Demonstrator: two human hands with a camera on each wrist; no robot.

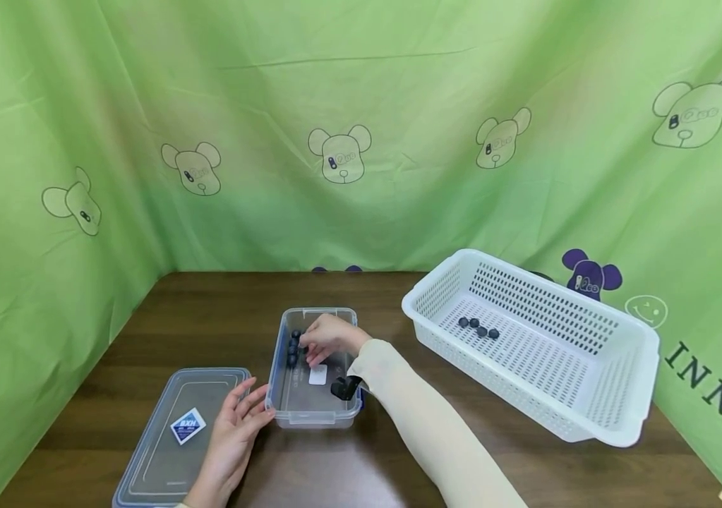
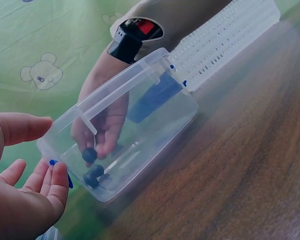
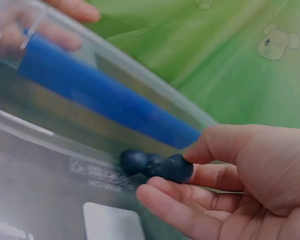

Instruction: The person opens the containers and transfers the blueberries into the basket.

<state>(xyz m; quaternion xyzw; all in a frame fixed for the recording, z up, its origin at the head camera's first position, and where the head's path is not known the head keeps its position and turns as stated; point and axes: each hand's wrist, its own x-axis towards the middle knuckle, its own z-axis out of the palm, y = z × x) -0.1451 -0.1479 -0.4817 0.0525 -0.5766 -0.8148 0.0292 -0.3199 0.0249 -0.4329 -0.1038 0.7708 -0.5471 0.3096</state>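
My right hand (image 1: 330,337) reaches into a clear plastic food box (image 1: 310,418) and pinches a blueberry (image 3: 177,168) between thumb and fingers. Right beside it, more dark blueberries (image 3: 134,161) lie along the box's left wall, on the bottom. My left hand (image 1: 241,423) is at the near left corner of the box, its thumb by the rim and its fingers against the outside near a blue latch (image 2: 70,180). Those fingers look relaxed and do not curl round the box. Several blueberries (image 1: 483,331) lie in a white perforated basket (image 1: 526,384) to the right.
The box's clear lid (image 1: 164,466), with a blue and white sticker (image 1: 188,426), lies on the brown wooden table (image 1: 227,303) at the left. A white label (image 1: 317,375) is on the box floor. Green printed cloth (image 1: 348,233) hangs behind the table.
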